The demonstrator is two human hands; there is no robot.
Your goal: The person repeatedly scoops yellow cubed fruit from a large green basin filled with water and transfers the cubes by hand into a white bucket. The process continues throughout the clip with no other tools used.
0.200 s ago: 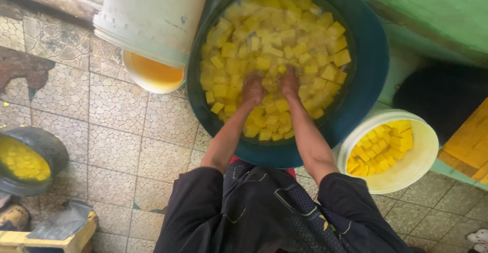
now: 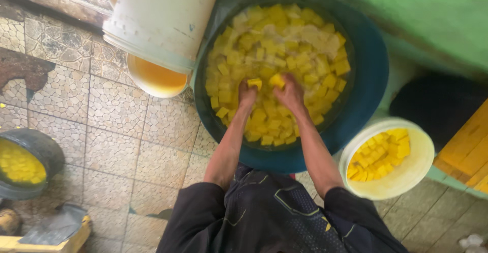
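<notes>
A large dark blue tub (image 2: pixel 373 80) sits on the floor in front of me, filled with water and several floating yellow cubes (image 2: pixel 284 34). My left hand (image 2: pixel 247 94) is in the tub, closed on a yellow cube (image 2: pixel 254 83). My right hand (image 2: pixel 291 93) is beside it, closed on another yellow cube (image 2: pixel 277 80). Both forearms reach down from my dark shorts (image 2: pixel 264 217) into the middle of the tub.
A white bucket (image 2: pixel 422 166) with yellow cubes stands right of the tub. A tilted white bucket (image 2: pixel 162 24) lies at the top left over a white bowl of yellow liquid (image 2: pixel 155 80). A black bowl (image 2: pixel 46 154) of yellow pieces sits far left on the tiled floor. A green wall (image 2: pixel 406 9) and a yellow board (image 2: pixel 467 151) lie to the right.
Both hands have risen out of the pile of cubes, each now holding a yellow cube at the water's surface.
</notes>
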